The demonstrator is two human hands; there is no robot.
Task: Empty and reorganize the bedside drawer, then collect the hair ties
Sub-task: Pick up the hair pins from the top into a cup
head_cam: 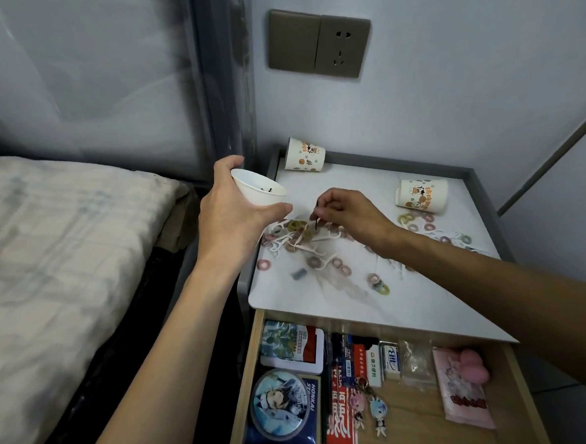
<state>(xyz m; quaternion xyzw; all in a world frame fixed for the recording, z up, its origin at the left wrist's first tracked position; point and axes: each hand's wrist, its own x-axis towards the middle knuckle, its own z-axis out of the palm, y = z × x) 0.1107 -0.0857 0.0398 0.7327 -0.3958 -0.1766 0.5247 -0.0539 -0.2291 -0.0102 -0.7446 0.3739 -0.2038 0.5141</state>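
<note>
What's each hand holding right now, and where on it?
Left hand grips the white paper cup round its side wall. Right hand pinches a thin dark item near its middle.

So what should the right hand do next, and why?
Probably move the right hand leftward and drop the thin dark piece it pinches into the paper cup the left hand holds tilted toward it; similar dark bits already lie inside.

white cup (258, 189), pastel hair ties (374, 280), grey-rimmed white tabletop (358, 307)
</note>
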